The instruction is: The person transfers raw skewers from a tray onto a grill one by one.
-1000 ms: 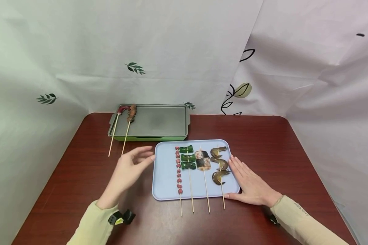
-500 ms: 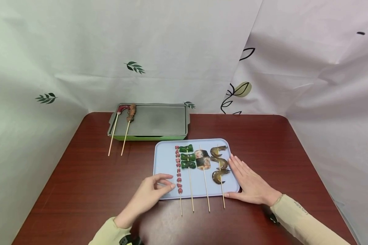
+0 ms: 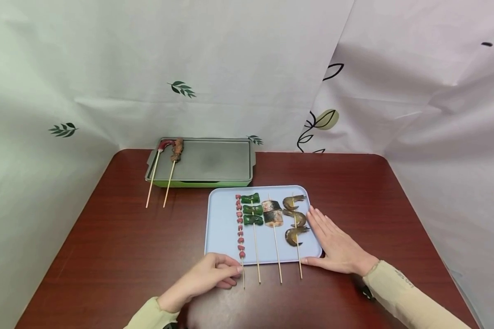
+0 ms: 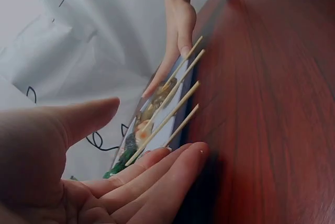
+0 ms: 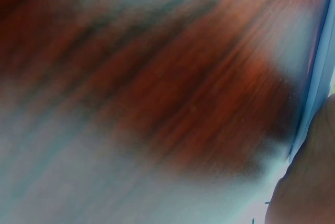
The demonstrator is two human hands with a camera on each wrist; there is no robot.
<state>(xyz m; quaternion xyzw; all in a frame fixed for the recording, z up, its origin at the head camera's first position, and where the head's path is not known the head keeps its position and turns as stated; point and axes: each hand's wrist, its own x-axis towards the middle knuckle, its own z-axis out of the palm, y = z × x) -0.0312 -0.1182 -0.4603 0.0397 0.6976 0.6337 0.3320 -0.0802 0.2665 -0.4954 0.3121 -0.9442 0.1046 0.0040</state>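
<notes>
On a pale blue tray (image 3: 223, 228) lie a skewer of small red pieces (image 3: 240, 228), a green pepper skewer (image 3: 253, 210), a skewer of dark-skinned fish chunks (image 3: 273, 214) and a shrimp skewer (image 3: 296, 219). Their bare sticks reach past the near edge. My left hand (image 3: 214, 274) is at the tray's near left corner, fingertips right at the stick of the red skewer. The left wrist view shows its thumb (image 4: 97, 122) well apart from the fingers. My right hand (image 3: 337, 246) rests with straight fingers along the tray's right edge, thumb by the shrimp stick.
Behind the tray, to the left, stands a grey grill pan (image 3: 214, 160) on a green base. A dark red skewer (image 3: 164, 145) and a brown meat skewer (image 3: 177, 150) lie at its left end, sticks overhanging. White patterned cloth (image 3: 230, 68) surrounds the dark red table (image 3: 119, 237).
My left hand has come from left of the tray, across its near left corner, to the red skewer's stick. My right hand and the skewers have stayed put.
</notes>
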